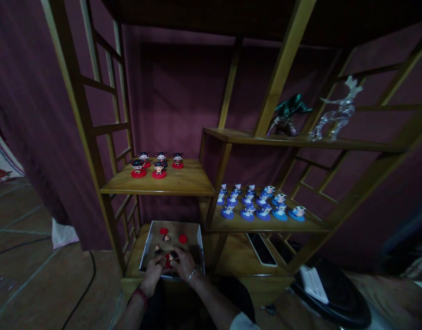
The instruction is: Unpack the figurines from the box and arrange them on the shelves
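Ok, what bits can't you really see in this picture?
- The figure between the left hand and right hand: in the head view, the hands cover most of it.
- The box floor under the hands: the hands hide it.
- The blue figures' faces: too small in the head view.
- The black slab: too dark under the shelf to tell what it is.

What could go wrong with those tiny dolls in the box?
The white cardboard box sits near the front of the wooden shelf, so a bump from the left hand or right hand might tip it off. The small figurine between the hands could slip and fall. Another loose figurine might get knocked over.
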Tool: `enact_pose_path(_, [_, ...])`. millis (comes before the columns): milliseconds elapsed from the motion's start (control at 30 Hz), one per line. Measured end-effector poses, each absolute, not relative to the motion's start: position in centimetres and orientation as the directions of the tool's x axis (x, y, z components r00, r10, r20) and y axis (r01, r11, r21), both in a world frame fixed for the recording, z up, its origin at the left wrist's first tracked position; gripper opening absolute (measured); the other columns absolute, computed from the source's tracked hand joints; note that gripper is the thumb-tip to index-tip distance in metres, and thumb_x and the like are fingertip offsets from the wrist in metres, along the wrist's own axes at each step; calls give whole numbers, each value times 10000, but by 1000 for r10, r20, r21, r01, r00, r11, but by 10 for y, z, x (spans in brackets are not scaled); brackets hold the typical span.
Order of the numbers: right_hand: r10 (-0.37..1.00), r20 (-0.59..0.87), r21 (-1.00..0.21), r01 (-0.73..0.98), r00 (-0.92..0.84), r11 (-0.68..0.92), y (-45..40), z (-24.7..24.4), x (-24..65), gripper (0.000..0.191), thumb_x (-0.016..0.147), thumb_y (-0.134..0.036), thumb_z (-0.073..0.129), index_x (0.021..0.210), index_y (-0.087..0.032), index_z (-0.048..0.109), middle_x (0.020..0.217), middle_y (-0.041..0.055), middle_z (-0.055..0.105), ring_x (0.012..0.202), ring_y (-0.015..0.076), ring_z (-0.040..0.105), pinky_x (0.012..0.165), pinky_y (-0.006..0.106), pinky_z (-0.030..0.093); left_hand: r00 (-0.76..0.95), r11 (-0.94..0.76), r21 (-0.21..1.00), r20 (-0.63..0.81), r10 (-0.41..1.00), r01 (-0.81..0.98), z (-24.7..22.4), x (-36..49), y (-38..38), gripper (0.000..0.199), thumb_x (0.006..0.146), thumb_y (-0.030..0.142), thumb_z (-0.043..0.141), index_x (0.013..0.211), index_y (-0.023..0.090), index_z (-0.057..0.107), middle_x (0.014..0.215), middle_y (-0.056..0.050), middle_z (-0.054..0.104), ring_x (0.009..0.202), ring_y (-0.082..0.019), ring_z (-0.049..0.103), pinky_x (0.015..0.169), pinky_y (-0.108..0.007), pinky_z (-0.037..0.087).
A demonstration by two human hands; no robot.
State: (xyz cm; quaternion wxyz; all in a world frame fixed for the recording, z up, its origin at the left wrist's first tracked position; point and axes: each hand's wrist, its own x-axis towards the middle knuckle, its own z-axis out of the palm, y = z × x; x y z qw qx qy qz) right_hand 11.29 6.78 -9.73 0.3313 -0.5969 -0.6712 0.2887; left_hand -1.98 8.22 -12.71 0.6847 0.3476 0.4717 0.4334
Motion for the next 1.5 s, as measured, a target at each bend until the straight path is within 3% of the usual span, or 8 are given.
enact_pose_path(133, [997,81,-862,502,2,69,69,-98,107,498,616,-65,540,1087,-220,591,1025,49,652,939,188,606,837,293,463,154,369,866,-336,929,-337,-125,-21,79,268,529,258,756,744,124,669,730,-67,696,730,-216,658,714,-333,522])
enact_pose_path(333, [995,95,-904,422,22,77,68,-91,107,481,625,-111,571,1092,-222,590,925,44,669,831,200,637,764,320,502,75,367,841,-369,927,-399,-112,-20,72,44,654,96,646,689,121,654,674,-60,681,650,-180,651,663,-311,540])
enact_pose_path(533, [988,150,-865,488,23,120,60,-82,111,483,605,-86,559,1076,-186,601,938,58,661,791,192,635,739,313,509,-8,408,805,-455,890,-431,-85,-18,58,116,716,20,538,718,101,621,707,-78,683,654,-167,657,715,-323,546])
enact_pose_path(700, [977,209,-854,494,31,167,53,-68,114,421,620,-100,562,1022,-206,622,963,53,668,895,203,623,815,329,485,17,429,792,-470,883,-434,-61,-15,52,101,723,12,532,730,89,597,655,-81,672,593,-148,647,683,-300,548])
enact_pose_path(967, [958,286,-881,396,10,258,50,-48,119,278,696,-224,581,970,-237,630,958,24,680,897,184,625,819,331,483,40,388,826,-409,912,-409,-18,-16,47,131,759,35,510,674,101,585,631,-55,660,556,-116,627,584,-235,548])
enact_pose_path(1167, [958,285,-882,384,-25,272,45,-27,120,272,734,-324,579,986,-235,629,930,21,684,831,175,635,777,329,496,53,329,835,-342,938,-441,13,-20,38,141,755,0,492,686,87,580,645,-72,664,556,-118,628,575,-236,546])
enact_pose_path(1500, [952,294,-902,304,-89,307,28,11,117,315,725,-346,611,1008,-209,623,945,34,681,828,177,633,772,319,494,106,296,848,-278,955,-441,39,-27,29,103,746,22,520,712,68,606,638,-78,667,533,-117,616,577,-241,544])
